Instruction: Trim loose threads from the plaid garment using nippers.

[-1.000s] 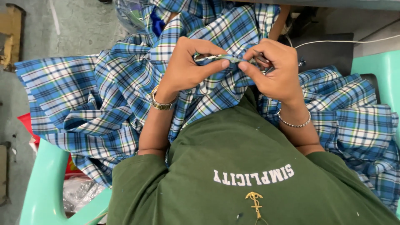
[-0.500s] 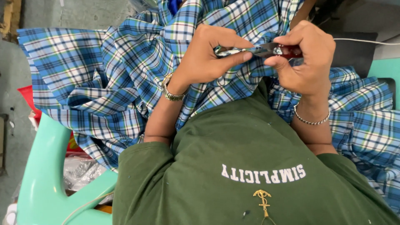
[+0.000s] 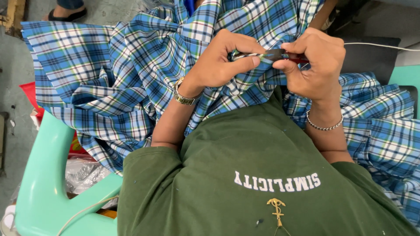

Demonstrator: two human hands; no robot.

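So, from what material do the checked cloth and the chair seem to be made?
The checked cloth looks like thin woven fabric, perhaps cotton: matte, with soft folds and creases. The chair looks like moulded plastic: smooth mint green with a slight sheen and rounded edges.

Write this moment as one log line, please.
left hand: pinches plaid cloth fold | right hand: holds small dark tool at fold | cloth over lap

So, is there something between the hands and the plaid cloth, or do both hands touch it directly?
Nothing visible stands between them. The left hand pinches a folded edge of the blue plaid cloth directly. The right hand grips a small dark tool that meets the same edge, and its fingers also rest on the cloth.
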